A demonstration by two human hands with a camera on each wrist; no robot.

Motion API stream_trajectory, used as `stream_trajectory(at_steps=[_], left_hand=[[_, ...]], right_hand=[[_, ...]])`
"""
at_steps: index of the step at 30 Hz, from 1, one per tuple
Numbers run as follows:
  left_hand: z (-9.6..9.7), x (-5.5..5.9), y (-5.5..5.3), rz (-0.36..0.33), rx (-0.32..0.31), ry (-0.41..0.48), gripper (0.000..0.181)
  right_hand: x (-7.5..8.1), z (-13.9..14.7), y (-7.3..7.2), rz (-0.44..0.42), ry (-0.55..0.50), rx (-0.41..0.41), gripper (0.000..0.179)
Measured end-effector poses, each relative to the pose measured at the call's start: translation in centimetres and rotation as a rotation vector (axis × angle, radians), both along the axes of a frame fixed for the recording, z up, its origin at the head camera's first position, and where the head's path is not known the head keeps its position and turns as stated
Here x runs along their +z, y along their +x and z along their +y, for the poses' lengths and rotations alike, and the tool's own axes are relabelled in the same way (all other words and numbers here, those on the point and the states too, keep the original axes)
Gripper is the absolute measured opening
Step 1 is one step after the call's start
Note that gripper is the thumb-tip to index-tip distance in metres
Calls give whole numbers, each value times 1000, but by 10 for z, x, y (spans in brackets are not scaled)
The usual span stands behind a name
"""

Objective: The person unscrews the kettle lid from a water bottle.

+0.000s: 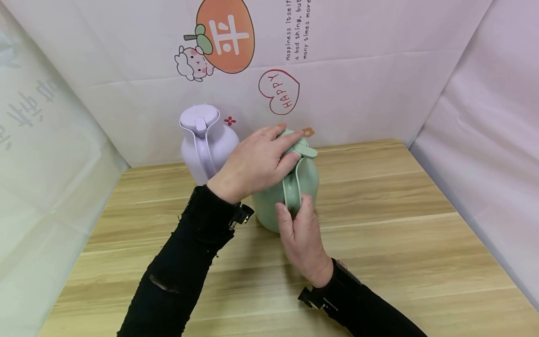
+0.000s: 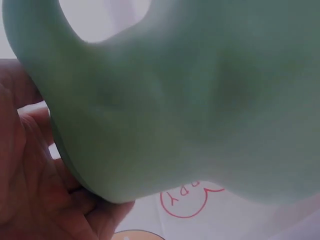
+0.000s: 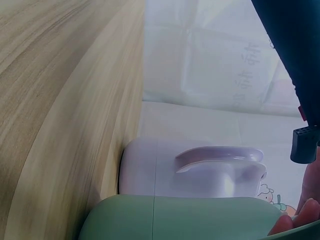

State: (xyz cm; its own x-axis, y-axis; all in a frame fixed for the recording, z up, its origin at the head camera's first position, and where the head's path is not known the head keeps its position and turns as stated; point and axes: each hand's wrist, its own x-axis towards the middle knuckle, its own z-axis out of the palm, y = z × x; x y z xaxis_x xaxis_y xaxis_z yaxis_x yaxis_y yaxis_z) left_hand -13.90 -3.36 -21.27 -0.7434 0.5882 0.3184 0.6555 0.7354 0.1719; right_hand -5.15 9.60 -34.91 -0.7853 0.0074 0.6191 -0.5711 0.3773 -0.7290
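Observation:
A green jug (image 1: 269, 210) with a rounded body stands on the table, its handle (image 1: 292, 192) facing the person. My left hand (image 1: 258, 161) lies over the top of this jug, fingers and thumb spread about its lid (image 1: 306, 150). In the left wrist view, the fingers of the left hand (image 2: 47, 185) bend round the jug's top edge. Lower down, my right hand (image 1: 304, 241) grips the handle, thumb on one side and index finger on the other. The right wrist view shows only some fingertips (image 3: 307, 214) at the green jug's top.
A lilac jug (image 1: 200, 140) of like shape stands behind and left of the green one, near the back wall (image 1: 358, 93). The wood-grain table (image 1: 379, 224) has white printed cloth along its back and sides.

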Motion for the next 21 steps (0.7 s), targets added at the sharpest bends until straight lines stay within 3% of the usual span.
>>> stream_trajectory(at_steps=[12, 15, 21], left_hand=[[8, -2, 7, 75, 93, -50, 50], [6, -2, 6, 49, 79, -32, 51], [-2, 1, 0, -38, -6, 57, 55]], right_hand=[[0, 0, 0, 3, 6, -16, 35], [0, 0, 0, 6, 4, -15, 36], [0, 0, 0, 13, 4, -5, 38]])
